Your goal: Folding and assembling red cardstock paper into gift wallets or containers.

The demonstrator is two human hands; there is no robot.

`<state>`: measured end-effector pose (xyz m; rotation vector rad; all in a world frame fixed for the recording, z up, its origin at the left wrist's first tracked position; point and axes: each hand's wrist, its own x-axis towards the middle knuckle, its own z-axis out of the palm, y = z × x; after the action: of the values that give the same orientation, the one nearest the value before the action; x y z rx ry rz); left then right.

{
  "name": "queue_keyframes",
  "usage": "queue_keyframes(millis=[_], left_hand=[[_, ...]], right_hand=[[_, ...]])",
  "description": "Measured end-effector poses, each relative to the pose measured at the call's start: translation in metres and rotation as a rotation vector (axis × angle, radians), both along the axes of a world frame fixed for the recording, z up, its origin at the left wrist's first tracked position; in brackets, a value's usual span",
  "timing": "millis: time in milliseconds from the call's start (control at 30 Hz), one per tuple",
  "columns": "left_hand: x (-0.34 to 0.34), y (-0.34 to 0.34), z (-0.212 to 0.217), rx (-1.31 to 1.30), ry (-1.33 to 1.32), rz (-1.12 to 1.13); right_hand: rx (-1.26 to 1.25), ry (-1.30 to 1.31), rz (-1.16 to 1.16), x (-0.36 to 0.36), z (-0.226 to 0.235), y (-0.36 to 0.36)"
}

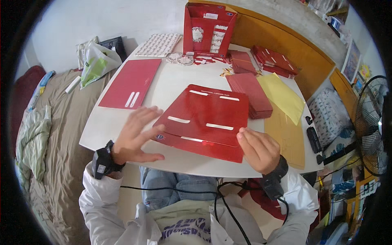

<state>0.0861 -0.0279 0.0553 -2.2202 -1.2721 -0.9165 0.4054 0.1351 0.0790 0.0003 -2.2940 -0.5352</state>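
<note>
A glossy dark red card sheet (206,118) with several white slots is tilted over the front of the white table. My right hand (258,149) pinches its right edge between thumb and fingers. My left hand (138,134) is beside the sheet's left edge, fingers spread and blurred, gripping nothing; whether a fingertip touches the sheet I cannot tell. To the left lies a flat red card (132,83) with two white slots. Just past the sheet, on the right, is a stack of red cards (250,94).
A red display box (210,28) stands at the back. Beside it are a patterned white stack (158,45), paper cutouts (179,59) and more red pieces (274,61). Yellow paper (281,96) and a brown envelope (286,141) lie right. A fan (369,126) stands beyond; black cables (175,189) cross my lap.
</note>
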Motion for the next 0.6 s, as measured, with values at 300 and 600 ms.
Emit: queue_keyframes(millis=[300, 600], left_hand=[[0.059, 0.019, 0.007, -0.026, 0.128, -0.223], [0.096, 0.045, -0.005, -0.441, -0.227, -0.630]], right_hand=[[-0.124, -0.131, 0.049, -0.039, -0.039, 0.019], [-0.521, -0.450, 0.028, -0.060, -0.042, 0.052]])
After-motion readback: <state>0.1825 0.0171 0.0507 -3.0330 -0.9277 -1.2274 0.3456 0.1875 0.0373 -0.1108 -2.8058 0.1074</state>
